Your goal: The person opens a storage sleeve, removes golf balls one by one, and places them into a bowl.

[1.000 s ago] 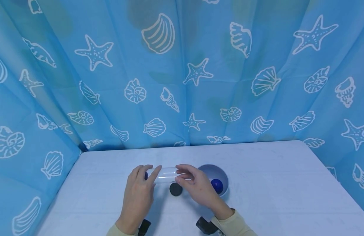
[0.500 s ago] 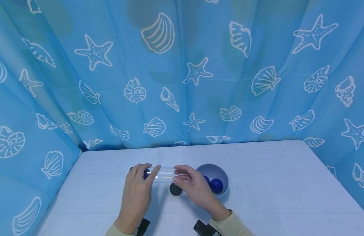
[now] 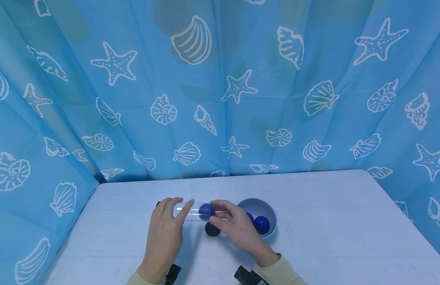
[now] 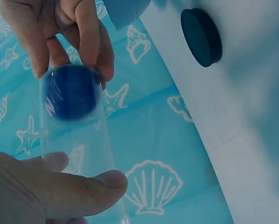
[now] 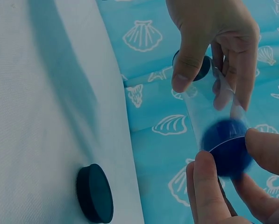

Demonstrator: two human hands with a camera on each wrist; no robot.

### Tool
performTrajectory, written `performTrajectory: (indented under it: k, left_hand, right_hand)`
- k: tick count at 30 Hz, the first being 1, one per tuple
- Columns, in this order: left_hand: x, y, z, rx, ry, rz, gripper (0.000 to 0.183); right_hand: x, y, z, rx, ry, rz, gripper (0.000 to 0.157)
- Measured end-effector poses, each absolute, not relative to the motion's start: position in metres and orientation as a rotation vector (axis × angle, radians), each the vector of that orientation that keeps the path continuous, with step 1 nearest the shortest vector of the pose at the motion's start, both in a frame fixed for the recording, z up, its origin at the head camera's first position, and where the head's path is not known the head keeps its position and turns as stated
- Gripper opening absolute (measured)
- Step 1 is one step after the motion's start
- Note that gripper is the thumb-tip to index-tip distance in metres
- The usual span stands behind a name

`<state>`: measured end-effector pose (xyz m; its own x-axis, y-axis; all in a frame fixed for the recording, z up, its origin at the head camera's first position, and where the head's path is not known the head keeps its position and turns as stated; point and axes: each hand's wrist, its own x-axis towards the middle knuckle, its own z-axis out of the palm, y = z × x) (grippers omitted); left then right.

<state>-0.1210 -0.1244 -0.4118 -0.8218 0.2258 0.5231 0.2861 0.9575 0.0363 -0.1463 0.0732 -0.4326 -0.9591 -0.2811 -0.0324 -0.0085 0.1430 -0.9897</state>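
Observation:
My left hand (image 3: 165,231) grips a clear tube (image 3: 192,217) held level above the table. A dark cap (image 5: 203,70) closes the tube's left end, mostly behind the left fingers. At the uncapped right end sits a blue ball (image 3: 206,212), blurred in the right wrist view and partly past the rim. My right hand (image 3: 241,231) holds that end, its thumb and fingertips around the rim and close against the ball; exact contact with the ball is hard to tell. A loose black cap (image 3: 212,229) lies on the table below the tube.
Right of the tube, behind the right hand, stands a grey-blue bowl (image 3: 256,205) with blue balls (image 3: 261,225) in it. A white-covered table (image 3: 334,229) lies beneath, with a blue shell-patterned curtain (image 3: 212,87) along its back and sides.
The ball has travelled inside the tube from the left end to the right end. Both hands have shifted slightly left, and a second ball has come into sight in the bowl.

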Motion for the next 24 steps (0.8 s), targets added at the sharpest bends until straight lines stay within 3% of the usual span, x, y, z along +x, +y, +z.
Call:
performTrajectory:
  k: [24]
  left_hand:
    - [-0.1204, -0.1232, -0.4099, -0.337, -2.591, -0.156, 0.058]
  right_hand:
    - [-0.1479, 0.0768, -0.4291, -0.284, 2.168, -1.899, 0.051]
